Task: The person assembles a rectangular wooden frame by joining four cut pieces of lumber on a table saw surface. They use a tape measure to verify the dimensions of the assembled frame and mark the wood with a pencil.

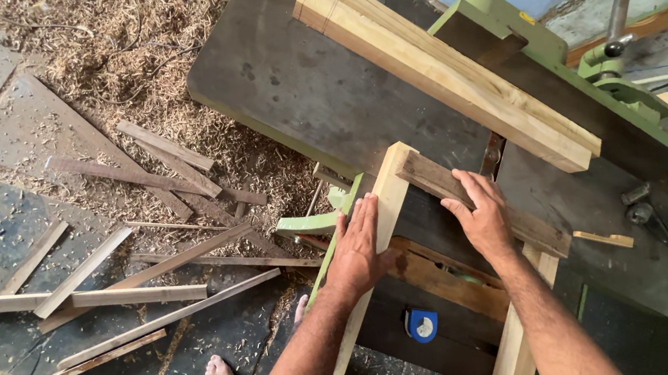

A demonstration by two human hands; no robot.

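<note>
I see dark machine table (299,92), green fence (589,94) along far right. Long pale planks (455,75) lean on fence. Pale wood frame (389,198) at table's near edge, dark crosspiece (476,205) on it. My left hand (357,247) flat, fingers extended, pressing frame leg; right hand (481,213) curled over crosspiece. Best keep pressure even, palms flat. Free room left of frame; offcuts (135,258) litter floor.
</note>
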